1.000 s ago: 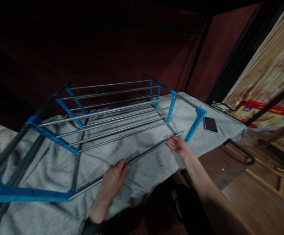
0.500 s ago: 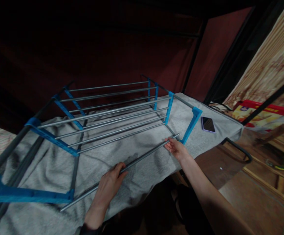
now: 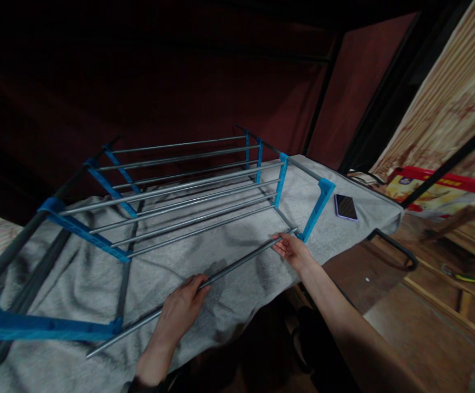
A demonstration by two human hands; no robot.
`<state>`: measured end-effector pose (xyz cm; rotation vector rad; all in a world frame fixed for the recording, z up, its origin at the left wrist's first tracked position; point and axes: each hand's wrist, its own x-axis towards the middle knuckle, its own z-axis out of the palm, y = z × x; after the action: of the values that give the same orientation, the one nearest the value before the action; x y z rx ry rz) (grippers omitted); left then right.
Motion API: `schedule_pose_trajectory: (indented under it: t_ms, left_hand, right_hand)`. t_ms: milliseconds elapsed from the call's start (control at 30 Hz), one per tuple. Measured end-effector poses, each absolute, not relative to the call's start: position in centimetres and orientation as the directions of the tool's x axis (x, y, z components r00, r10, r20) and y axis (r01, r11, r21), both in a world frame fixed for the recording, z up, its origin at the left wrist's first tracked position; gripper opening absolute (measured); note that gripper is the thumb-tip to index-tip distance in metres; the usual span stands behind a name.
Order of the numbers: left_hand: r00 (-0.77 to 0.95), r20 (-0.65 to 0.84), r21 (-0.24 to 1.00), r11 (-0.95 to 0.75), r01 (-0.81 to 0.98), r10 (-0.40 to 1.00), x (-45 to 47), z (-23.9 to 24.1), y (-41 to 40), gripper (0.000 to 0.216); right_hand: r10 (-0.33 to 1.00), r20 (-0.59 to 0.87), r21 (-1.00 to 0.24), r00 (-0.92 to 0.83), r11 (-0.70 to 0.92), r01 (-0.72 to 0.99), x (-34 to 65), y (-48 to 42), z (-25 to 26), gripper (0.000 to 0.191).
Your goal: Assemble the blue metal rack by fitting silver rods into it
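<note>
A long grey metal rod lies slanted over a grey blanket. My left hand is closed round its lower half. My right hand pinches its far end, which sits right at the blue plastic side bracket of a rack. The rod's near end hangs free below the near blue bracket. The rack has several grey rods running between blue brackets.
A phone lies on the blanket right of the rack. A dark curved handle sticks out at the blanket's right edge. A red-rimmed printed board and wooden slats lie on the floor at right.
The rod's near end has come out of the near blue bracket and slid down toward me. Both hands have stayed on the rod and shifted slightly left.
</note>
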<state>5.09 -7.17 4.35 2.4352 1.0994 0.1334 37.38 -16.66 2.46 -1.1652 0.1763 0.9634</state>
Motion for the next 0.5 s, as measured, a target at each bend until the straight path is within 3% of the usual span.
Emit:
schedule_pose_trajectory:
  t_ms: [233, 500]
  left_hand:
    - [0.647, -0.201, 0.438, -0.523, 0.731, 0.736, 5.1, 4.9, -7.2, 0.025]
    - [0.687, -0.158, 0.446, -0.569, 0.69, 0.709, 5.0, 4.6, -7.4, 0.022]
  right_hand:
    - [0.561, -0.562, -0.702, 0.608, 0.066, -0.71, 37.1, -17.3, 2.4, 0.017]
    - [0.552, -0.561, -0.718, 0.616, 0.046, -0.695, 36.8, -18.3, 2.1, 0.018]
